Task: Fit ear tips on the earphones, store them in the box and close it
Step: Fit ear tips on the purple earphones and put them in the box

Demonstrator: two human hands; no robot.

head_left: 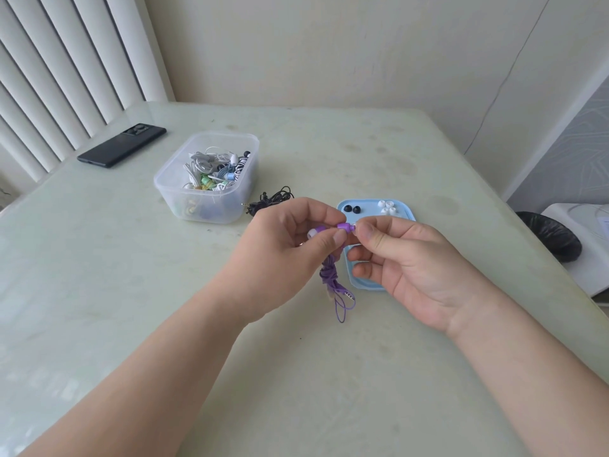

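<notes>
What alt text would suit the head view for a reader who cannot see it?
The left hand holds a purple earphone while the right hand pinches a white ear tip at its nozzle, above a pale table. Behind lie a blue lid bearing spare black tips and white tips, and an open clear box of earphones.

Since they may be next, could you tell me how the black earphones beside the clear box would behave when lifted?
The black earphones are probably floppy: their thin cable lies in a loose tangle. Loops may well trail and snag, perhaps against the clear box beside them.
</notes>
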